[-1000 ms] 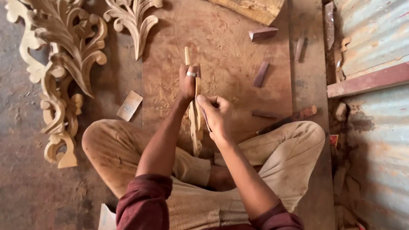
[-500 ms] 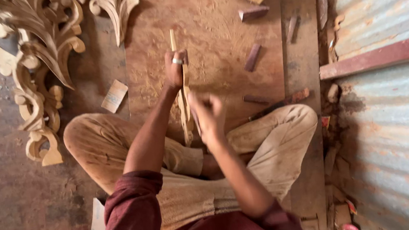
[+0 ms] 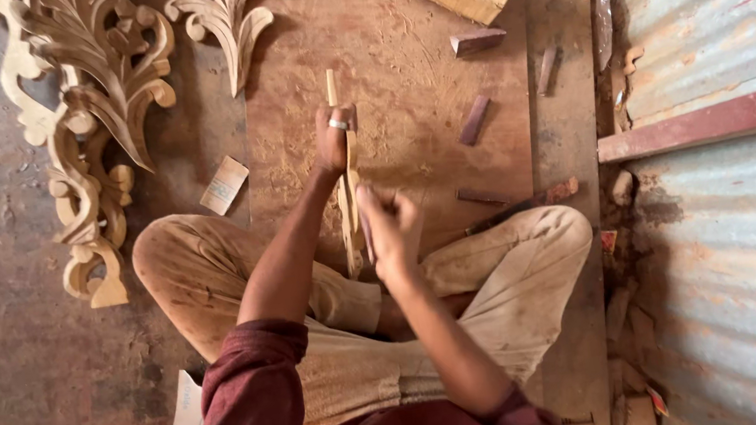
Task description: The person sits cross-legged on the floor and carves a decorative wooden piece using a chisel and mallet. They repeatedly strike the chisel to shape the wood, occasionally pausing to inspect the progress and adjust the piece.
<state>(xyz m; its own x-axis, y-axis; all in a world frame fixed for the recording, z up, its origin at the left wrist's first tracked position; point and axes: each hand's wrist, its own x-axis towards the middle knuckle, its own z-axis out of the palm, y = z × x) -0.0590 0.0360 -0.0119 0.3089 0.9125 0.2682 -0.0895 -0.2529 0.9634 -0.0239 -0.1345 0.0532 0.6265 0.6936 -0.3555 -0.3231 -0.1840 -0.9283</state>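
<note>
- Wooden strip stood lengthwise above crossed legs, steadied for working.
- Right hand nearest, fingers curled on something small and blurred against strip; cannot tell what.
- Left hand clamped on strip's far part, fingers wrapped.
- Carved scrollwork laid aside, far left.

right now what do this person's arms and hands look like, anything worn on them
Both forearms are bare. Dark maroon sleeves are pushed up, bunched at the elbow on the left arm and near it on the right. The left hand wears a silver-coloured ring on one finger. The right hand shows no ring, watch or glove, though it is slightly blurred.
</note>
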